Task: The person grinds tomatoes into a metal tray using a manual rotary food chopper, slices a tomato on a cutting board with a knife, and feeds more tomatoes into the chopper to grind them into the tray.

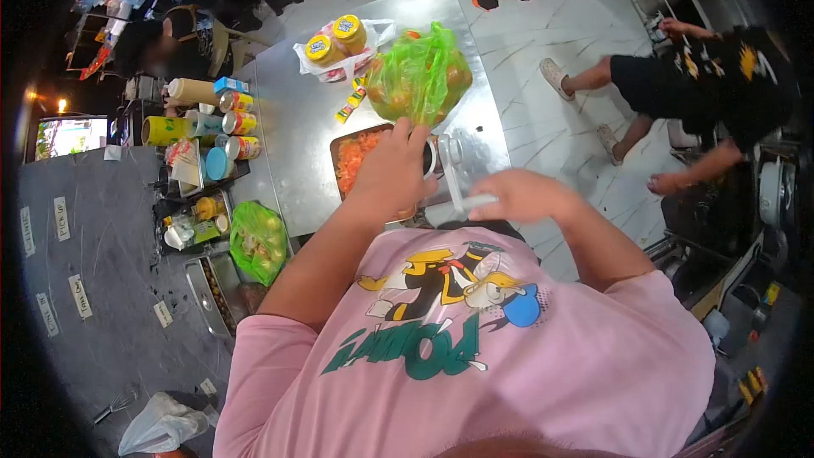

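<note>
My left hand (392, 168) straddles a dark round container with a white rim (432, 157), fingers at its far side and thumb at its near side. Beneath and left of it, a metal tray (333, 146) holds chopped orange-red pieces (352, 157). My right hand (527, 195), slightly blurred, is closed around a white plastic handle (479, 202). That handle joins a pale, partly clear frame (454, 170) beside the container; its exact kind is unclear. Just beyond my left fingers sits a green plastic bag (417, 76) with round produce inside.
Two yellow-lidded jars (335, 41) rest in a white bag on the steel table (292, 110). Cans (239, 124) and bottles line the left shelf, with another green bag (258, 242) below. A person (721, 76) in dark clothes is at the right, on the tiled floor.
</note>
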Motion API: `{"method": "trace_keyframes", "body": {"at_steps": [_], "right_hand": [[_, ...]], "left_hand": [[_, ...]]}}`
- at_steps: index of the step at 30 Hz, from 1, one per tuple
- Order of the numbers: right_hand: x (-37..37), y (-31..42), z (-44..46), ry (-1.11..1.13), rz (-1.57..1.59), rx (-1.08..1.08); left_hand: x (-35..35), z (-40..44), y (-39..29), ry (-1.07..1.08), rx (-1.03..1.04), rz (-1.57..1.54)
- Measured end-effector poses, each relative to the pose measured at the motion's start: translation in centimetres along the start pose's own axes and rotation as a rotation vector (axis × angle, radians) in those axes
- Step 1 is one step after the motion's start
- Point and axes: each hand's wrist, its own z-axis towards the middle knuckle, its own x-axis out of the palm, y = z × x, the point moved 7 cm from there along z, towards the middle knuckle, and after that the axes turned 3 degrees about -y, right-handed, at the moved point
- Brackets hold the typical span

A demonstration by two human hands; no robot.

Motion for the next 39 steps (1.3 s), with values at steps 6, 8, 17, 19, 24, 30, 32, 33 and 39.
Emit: {"method": "trace_keyframes", "body": {"at_steps": [6, 8, 17, 19, 24, 30, 32, 33, 39], "right_hand": [[-10.4, 1.6, 6.3, -0.393, 0.038, -0.087], [-12.6, -1.0, 8.7, -0.422, 0.088, -0.004], [3.1, -14.7, 7.5, -0.076, 0.041, 0.111], [4.4, -10.0, 3.8, 0.08, 0.086, 0.16], [-2.5, 2.0, 0.9, -0.083, -0.018, -0.061], [-12.5, -6.4, 12.3, -0.464, -0.022, -0.021], [-8.5, -12.2, 14.1, -0.272, -0.051, -0.004], [-5.9, -14.8, 14.5, -0.076, -0.089, 0.013], [5.4, -10.4, 3.8, 0.131, 0.03, 0.119]], "left_hand": [[0.4, 0.3, 0.4, 0.021, 0.005, 0.007], [0.3, 0.2, 0.2, -0.038, 0.026, 0.009], [0.5, 0.3, 0.0, -0.024, 0.04, 0.066], [0.4, 0.2, 0.0, -0.031, 0.022, 0.044], [0.1, 0.3, -0.2, 0.002, 0.0, -0.003], [0.1, 0.3, -0.3, 0.005, 0.001, 0.019], [0.2, 0.5, -0.4, 0.024, -0.037, 0.032], [0.2, 0.5, -0.4, 0.024, -0.035, 0.033], [0.6, -0.1, 0.2, -0.014, 0.012, 0.017]]}}
